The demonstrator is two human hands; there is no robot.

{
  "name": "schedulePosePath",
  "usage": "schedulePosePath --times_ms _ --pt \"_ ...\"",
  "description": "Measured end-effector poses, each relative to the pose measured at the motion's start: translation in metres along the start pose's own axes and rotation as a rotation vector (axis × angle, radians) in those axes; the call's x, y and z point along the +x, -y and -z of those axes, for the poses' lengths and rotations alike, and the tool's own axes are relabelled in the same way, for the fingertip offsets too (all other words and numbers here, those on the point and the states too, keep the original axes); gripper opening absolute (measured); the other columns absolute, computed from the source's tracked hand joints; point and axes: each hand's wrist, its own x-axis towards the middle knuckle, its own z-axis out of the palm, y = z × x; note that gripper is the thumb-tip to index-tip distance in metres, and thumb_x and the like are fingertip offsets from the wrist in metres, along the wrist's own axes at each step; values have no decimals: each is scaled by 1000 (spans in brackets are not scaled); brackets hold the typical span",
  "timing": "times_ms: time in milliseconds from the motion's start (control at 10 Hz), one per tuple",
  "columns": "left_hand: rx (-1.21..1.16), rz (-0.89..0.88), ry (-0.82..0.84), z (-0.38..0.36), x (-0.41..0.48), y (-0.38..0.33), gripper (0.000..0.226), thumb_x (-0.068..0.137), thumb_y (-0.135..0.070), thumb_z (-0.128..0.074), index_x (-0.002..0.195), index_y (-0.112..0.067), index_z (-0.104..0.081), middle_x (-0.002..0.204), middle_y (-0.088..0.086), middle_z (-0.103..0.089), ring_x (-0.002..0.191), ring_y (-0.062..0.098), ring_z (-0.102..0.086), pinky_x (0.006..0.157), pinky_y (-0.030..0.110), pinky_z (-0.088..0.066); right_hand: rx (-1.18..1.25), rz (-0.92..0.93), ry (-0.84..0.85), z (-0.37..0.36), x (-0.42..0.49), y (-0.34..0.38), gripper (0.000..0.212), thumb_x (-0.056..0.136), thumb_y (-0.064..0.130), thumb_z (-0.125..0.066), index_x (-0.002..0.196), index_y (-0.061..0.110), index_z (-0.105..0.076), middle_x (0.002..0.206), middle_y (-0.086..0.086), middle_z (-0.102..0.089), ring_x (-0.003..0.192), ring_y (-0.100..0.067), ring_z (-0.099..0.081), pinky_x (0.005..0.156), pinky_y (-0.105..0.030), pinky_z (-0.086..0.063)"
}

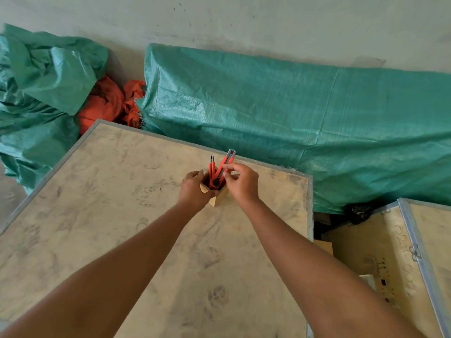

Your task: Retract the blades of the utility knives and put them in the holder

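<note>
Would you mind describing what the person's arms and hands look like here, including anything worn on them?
Both forearms are bare up to the bottom edge of the picture: no sleeves show. The left hand and the right hand are bare too, with no gloves. No watch, bracelet or ring can be seen on the wrists or fingers, though the fingers are small in this view.

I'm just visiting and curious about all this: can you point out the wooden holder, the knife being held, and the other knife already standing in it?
Wooden holder [220, 200]: head view, its light front wall.
Held knife [228, 159]: head view, upper orange body, pinched by the right hand [240, 182].
Standing knife [211, 165]: head view, orange shaft above the rim.
</note>
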Motion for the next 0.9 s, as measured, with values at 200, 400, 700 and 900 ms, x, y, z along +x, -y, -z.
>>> schedulePosePath --times_ms 200,400,700,900 --pt "31 -23 9 -10 13 13 41 67 -40 -81 96 -15 -66 114 10 -63 105 32 -57 92 46 -50 -125 41 69 -17 -6 -9 24 87 5 -74 107 17 -82 104 -6 -80 93 -22 -75 88 -37 -61" --pt "55 -55 -7 -12 7 11 57 77 -37 -76 127 -14 -61 128 10 -59 116 32 -53 99 44 -48 -183 3 212 -18 -18 -15 42 96 1 -60 134 16 -67 126 -11 -74 112 -28 -71 101 -36 -56" --pt "78 -78 4 -1 -10 1 67 81 -34 -75 142 -23 -47 140 10 -52 130 34 -45 107 48 -43 -110 11 211 -3 -34 -6 46 94 -2 -65 138 11 -63 130 -13 -72 115 -29 -69 103 -34 -54" --pt "56 -126 -40 17 -32 -18 65 84 -34 -74 143 -22 -48 148 12 -45 136 35 -39 109 49 -38 -5 51 83 29 -47 10 44 91 0 -70 133 12 -68 124 -11 -75 104 -23 -73 96 -38 -60"
